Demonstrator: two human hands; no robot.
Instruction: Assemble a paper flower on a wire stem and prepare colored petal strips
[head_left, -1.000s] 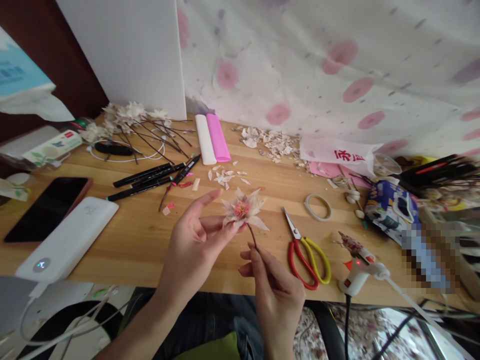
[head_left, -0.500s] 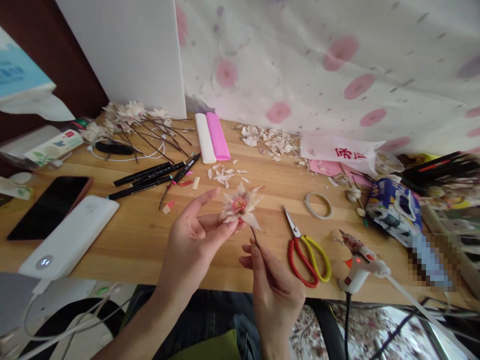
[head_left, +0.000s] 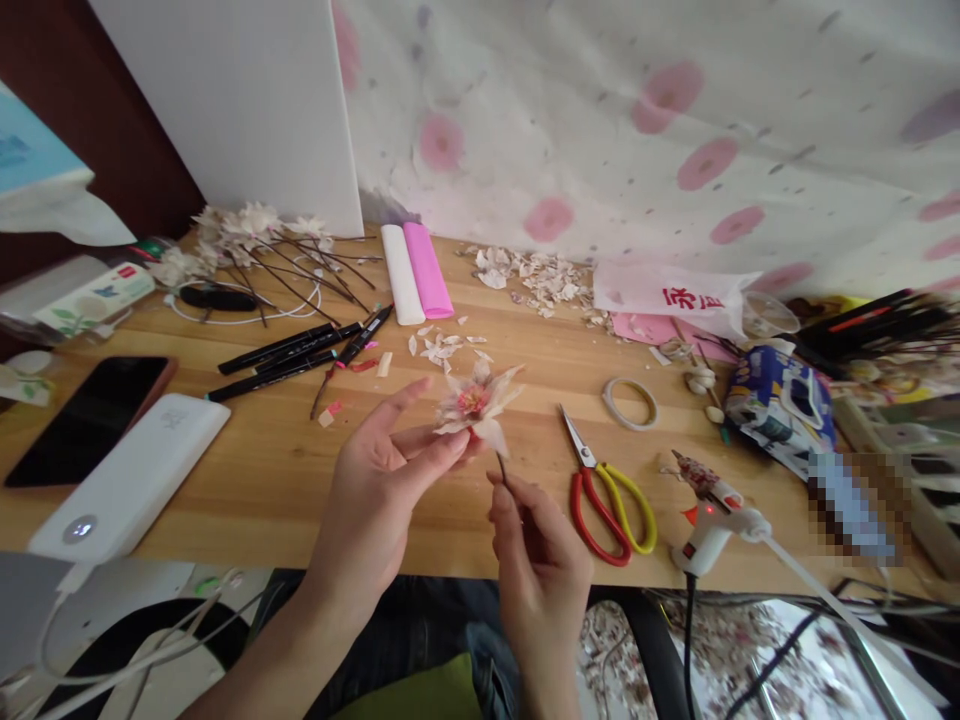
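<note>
A handmade flower (head_left: pixel 480 400) with pale pointed petals and a pink-yellow centre is held over the front of the desk. My left hand (head_left: pixel 382 475) pinches its petals from the left, thumb in front, index finger raised. Below and to the right, my right hand (head_left: pixel 538 555) is closed around the thin dark stem; the stem's lower end is hidden in the fingers. Scissors (head_left: pixel 611 500) with one red and one yellow handle lie right of my right hand. A roll of tape (head_left: pixel 630 403) rests behind them. Loose petals (head_left: pixel 439 348) lie just beyond the flower.
A hot glue gun (head_left: pixel 712 520) with a lit red light sits at the front right edge. Black markers (head_left: pixel 300 350), a phone (head_left: pixel 90 415) and a white power bank (head_left: pixel 131 480) lie left. Finished flowers (head_left: pixel 247 235), crepe rolls (head_left: pixel 427 270) and petal scraps (head_left: pixel 540 280) are at the back.
My right hand has shifted slightly up and left along the stem, its fingers closer together. The left hand keeps its pinch on the flower. The whole view has moved a little.
</note>
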